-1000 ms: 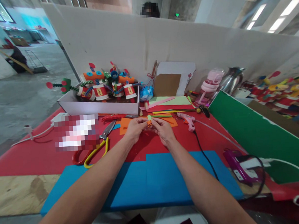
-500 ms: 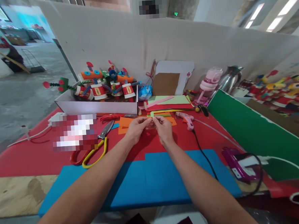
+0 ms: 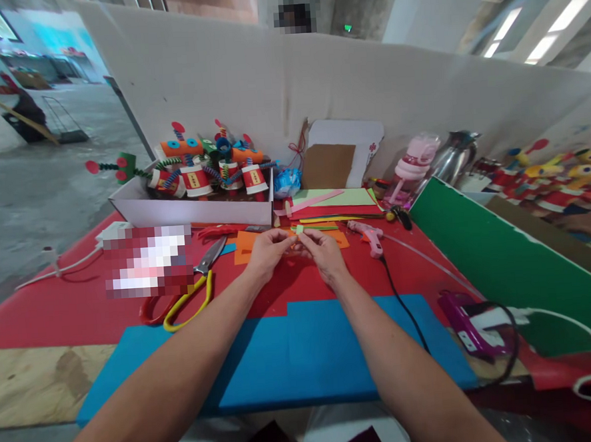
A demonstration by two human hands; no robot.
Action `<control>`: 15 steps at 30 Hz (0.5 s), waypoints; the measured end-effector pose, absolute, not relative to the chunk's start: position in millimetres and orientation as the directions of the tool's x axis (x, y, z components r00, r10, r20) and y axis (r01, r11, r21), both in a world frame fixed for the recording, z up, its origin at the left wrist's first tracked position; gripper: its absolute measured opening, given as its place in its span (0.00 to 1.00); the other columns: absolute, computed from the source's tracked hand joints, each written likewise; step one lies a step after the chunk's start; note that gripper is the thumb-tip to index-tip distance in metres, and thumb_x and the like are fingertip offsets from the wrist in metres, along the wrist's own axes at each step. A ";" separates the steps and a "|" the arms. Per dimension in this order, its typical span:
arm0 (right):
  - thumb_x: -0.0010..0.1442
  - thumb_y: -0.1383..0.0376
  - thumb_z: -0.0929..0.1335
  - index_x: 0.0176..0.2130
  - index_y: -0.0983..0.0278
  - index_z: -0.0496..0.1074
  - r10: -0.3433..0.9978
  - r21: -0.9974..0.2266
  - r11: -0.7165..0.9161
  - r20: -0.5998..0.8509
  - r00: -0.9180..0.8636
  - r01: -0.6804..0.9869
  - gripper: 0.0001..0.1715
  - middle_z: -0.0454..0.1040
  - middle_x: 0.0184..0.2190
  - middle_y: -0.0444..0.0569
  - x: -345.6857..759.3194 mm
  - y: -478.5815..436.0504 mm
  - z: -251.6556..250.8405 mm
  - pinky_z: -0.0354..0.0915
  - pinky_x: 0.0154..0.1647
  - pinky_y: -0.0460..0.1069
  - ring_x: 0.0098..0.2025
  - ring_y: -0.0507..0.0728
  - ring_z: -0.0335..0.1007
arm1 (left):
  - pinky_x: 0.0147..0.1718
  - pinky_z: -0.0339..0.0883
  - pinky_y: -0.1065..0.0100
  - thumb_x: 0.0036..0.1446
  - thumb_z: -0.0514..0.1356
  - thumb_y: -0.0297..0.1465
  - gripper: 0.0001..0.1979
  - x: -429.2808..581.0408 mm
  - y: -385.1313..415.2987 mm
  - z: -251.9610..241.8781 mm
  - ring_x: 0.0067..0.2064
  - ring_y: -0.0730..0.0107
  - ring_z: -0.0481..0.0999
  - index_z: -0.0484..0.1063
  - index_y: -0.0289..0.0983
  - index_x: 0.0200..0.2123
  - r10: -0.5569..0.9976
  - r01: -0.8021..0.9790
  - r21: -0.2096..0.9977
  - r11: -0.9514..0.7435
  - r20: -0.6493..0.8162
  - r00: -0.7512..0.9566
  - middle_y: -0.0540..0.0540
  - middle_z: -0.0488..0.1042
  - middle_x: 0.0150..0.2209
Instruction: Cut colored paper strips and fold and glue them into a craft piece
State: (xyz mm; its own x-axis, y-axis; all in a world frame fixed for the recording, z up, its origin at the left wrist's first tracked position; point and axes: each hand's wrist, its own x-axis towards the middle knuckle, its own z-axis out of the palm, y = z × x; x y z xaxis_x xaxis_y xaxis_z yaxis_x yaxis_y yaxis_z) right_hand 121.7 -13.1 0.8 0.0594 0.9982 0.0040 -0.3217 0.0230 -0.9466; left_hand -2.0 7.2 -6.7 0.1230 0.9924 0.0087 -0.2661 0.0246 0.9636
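Both my hands meet over the middle of the red table. Between the thumb and fingers of my right hand is a small light-green paper strip, seemingly folded, with its end poking up. My left hand pinches close beside it, fingertips nearly touching the right ones; its own grip on the paper is mostly hidden. Orange paper lies flat under and behind the fingers. Large scissors with red and yellow handles rest left of my left hand. A pink glue gun lies right of my right hand.
Blue board covers the front edge under my forearms. A white box of paper-cup figures stands at the back left. At right are a green box, a purple device and cords. Coloured paper sheets lie behind my hands.
The green paper strip has tilted and shifted slightly down between my fingertips. My right hand has turned a little and my fingertips have moved slightly apart.
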 end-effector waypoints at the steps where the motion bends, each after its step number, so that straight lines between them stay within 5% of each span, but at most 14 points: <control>1: 0.39 0.58 0.76 0.29 0.63 0.73 0.997 -0.939 0.019 -0.009 0.079 -0.343 0.16 0.73 0.21 0.39 120.6 -13.1 0.3 0.70 0.28 0.45 0.24 0.49 0.69 | 0.22 0.59 0.73 0.34 0.71 0.38 0.17 -2.0 7.2 -7.3 0.21 0.78 0.65 0.69 0.35 0.22 0.993 -0.280 0.960 0.019 0.016 0.121 0.53 0.70 0.19; 15: 0.37 0.60 0.76 0.26 0.64 0.71 0.979 -0.898 -0.002 -0.092 0.184 -0.439 0.16 0.72 0.19 0.38 113.1 -14.3 1.4 0.69 0.23 0.43 0.20 0.47 0.67 | 0.22 0.59 0.74 0.37 0.68 0.37 0.14 -1.4 7.6 -7.9 0.20 0.78 0.65 0.69 0.35 0.21 0.990 -0.275 0.961 0.007 0.031 0.136 0.53 0.69 0.17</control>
